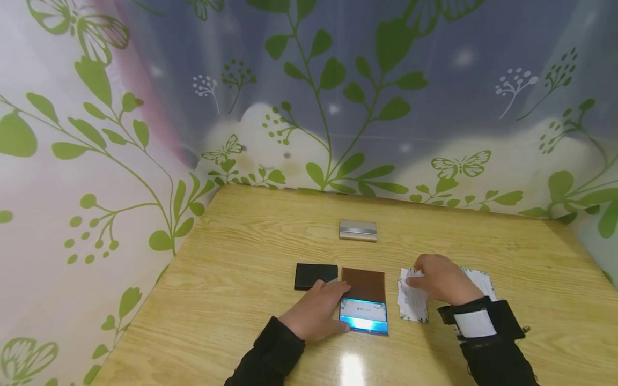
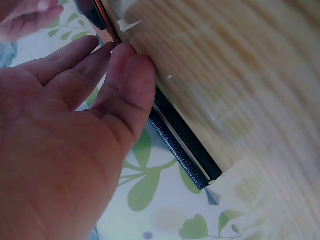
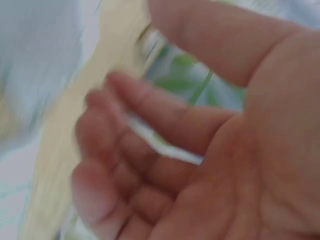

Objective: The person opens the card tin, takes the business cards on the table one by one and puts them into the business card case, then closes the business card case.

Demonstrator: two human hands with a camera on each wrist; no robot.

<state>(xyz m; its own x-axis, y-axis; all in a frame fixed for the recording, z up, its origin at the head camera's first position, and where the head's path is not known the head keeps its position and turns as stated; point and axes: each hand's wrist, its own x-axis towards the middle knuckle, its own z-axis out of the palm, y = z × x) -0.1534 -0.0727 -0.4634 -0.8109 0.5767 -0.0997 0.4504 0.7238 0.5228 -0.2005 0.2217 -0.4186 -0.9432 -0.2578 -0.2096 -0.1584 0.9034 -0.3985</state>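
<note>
An open brown card holder [image 1: 363, 283] lies flat on the wooden table [image 1: 241, 236], with a card [image 1: 363, 310] in its shiny blue lower half. My left hand [image 1: 332, 296] rests on the holder's left edge, fingers straight [image 2: 122, 75]. A black case [image 1: 315, 275] lies just left of it; its dark edge [image 2: 186, 142] shows in the left wrist view. My right hand [image 1: 418, 274] sits over a spread of white cards [image 1: 413, 305]. In the blurred right wrist view its curled fingers [image 3: 125, 105] and thumb hold a white card [image 3: 162, 145].
A silver metal case [image 1: 358, 230] stands alone further back at mid-table. Leaf-patterned curtains [image 1: 96, 161] close in the table on the left, back and right. Bare wood shows on the left and far right of the table.
</note>
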